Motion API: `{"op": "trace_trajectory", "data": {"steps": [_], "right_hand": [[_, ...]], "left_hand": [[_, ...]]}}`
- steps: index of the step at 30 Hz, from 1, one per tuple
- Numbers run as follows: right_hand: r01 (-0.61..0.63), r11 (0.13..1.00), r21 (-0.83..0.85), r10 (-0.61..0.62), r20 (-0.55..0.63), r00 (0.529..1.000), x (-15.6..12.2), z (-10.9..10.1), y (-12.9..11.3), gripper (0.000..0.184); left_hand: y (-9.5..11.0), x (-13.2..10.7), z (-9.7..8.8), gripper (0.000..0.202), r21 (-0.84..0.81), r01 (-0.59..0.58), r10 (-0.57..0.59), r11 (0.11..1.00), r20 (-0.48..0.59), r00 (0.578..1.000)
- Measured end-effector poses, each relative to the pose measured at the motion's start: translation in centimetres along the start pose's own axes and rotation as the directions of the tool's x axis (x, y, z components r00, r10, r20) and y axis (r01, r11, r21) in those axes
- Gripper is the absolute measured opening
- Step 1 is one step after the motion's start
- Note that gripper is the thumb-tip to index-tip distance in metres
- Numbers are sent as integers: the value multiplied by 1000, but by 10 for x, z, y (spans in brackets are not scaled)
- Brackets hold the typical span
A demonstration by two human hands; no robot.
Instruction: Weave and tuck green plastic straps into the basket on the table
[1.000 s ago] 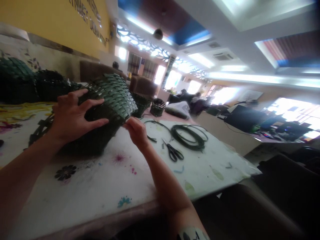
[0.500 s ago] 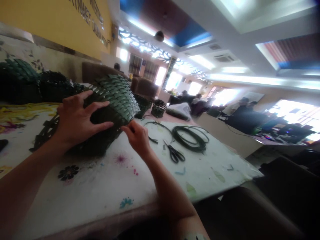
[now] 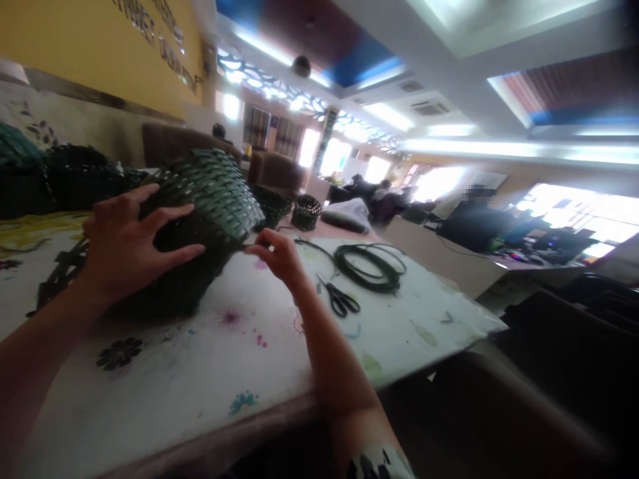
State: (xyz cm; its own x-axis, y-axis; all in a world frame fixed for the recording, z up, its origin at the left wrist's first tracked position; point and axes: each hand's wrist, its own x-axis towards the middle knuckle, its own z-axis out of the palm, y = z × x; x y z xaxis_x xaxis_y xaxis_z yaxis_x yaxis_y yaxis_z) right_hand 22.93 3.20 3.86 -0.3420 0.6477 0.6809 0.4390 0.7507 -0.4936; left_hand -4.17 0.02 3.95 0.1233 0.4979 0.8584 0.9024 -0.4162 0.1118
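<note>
A large dark green woven basket (image 3: 213, 189) lies tilted on its side on the table, its open rim toward the lower left. My left hand (image 3: 124, 239) rests against the side of the basket with fingers and thumb spread wide. Just right of the basket's lower right edge, my right hand (image 3: 280, 258) is closed in a pinch on the end of a thin dark strip (image 3: 242, 247) that comes from the weave. Most of the strip is hidden. Black-handled scissors (image 3: 343, 301) and a coil of dark green strip (image 3: 368, 271) lie to the right of that hand.
A floral-patterned cloth (image 3: 200, 386) covers the table. Small woven baskets (image 3: 306, 211) stand behind the large one, more dark baskets (image 3: 80, 176) at the far left. Strip scraps lie near the right corner. A dark chair (image 3: 564, 359) stands right; people sit farther back.
My right hand has drawn slightly away from the basket's edge, with the strip showing between them. The left hand keeps its spread on the basket. The whole view has shifted a little.
</note>
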Motion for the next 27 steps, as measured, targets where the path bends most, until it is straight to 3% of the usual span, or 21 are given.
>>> {"op": "trace_trajectory", "data": {"steps": [4,9,15,20,23,27], "right_hand": [[6,995,95,-12,70,997,-5,-2,1,36],[-10,997,74,12,-34,999,-8,5,-5,43],[-94,987,127,98,-24,995,-15,9,-14,48],[-76,993,93,81,-51,995,-21,16,-22,52],[-76,990,121,77,-8,997,-18,16,-20,45],[-98,951,292,61,133,989,-14,5,-7,22]], "left_hand": [[5,1,-1,71,3,-9,9,1000,22,1000],[4,-1,-3,66,15,14,-15,1000,26,1000],[3,-1,-5,63,6,-4,4,1000,19,1000],[6,0,-6,65,17,-6,5,1000,22,1000],[7,0,-6,65,13,-3,3,1000,23,1000],[8,0,-6,64,2,-1,1,1000,4,1000]]}}
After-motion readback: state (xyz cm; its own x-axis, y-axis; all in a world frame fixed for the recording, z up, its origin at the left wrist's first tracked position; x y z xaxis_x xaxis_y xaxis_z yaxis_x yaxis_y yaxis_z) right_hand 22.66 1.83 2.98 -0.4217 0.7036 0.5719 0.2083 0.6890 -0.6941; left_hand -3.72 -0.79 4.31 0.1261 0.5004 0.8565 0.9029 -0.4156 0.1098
